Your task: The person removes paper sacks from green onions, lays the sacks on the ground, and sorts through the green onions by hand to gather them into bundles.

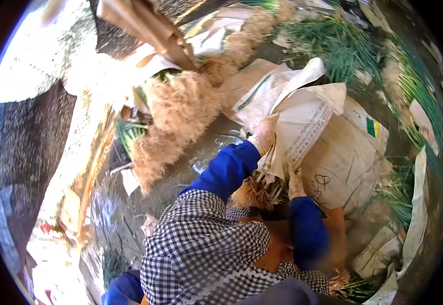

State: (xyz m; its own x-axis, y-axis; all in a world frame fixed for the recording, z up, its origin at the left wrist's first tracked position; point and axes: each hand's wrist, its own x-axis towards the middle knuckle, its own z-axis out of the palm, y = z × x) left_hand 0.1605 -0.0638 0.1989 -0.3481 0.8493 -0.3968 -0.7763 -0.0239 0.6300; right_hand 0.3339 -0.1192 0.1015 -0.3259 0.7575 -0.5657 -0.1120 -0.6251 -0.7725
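Observation:
My left hand (264, 133), out of a blue sleeve, is closed on the upper left edge of a pale printed sack (303, 119). My right hand (296, 183) is lower and to the right, against the sack's lower edge, with its fingers partly hidden. Under the folded sack, between and below my hands, a bundle of green onions shows its brown roots (254, 194) and some pale stalks. A larger flat sack (346, 157) with a green and yellow mark lies to the right.
Bundles with bushy tan roots (181, 104) lie at upper left and run back to the top. Loose green leaves (338, 43) lie at upper right, with more onions (414, 91) along the right edge. A brown sheet (148, 28) stands at the top left. The ground looks wet.

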